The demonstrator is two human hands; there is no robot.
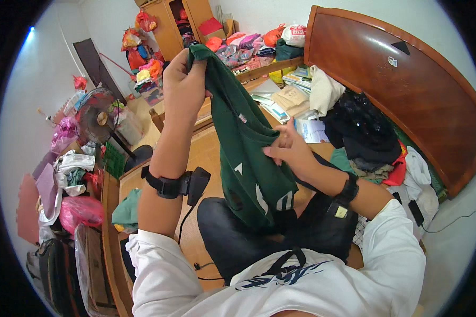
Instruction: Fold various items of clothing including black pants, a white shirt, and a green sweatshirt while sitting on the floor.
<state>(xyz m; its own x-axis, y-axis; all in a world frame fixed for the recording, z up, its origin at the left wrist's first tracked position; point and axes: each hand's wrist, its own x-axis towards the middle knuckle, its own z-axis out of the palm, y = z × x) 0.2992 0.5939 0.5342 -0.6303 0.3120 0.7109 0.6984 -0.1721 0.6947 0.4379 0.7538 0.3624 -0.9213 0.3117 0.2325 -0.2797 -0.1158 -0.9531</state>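
Observation:
A dark green knit garment (238, 130) with white printed marks and a small label hangs in front of me, above my crossed legs. My left hand (184, 79) is raised high and pinches one end of its edge between thumb and fingers. Lower and to the right, my right hand (291, 148) has its thumb and fingers on the other end of that edge. Between the two hands the edge sags in a slanting line. The lower part of the cloth drops in folds to my lap, and its far side is hidden.
I sit on a bed with a wooden headboard (380, 79) at right. Beside it lie black clothing (361, 126), a cream cloth (325, 89) and papers (275, 107). A green cloth (127, 210) lies at left. Past the bed rail stand a fan (99, 117) and several bags. Cables trail nearby.

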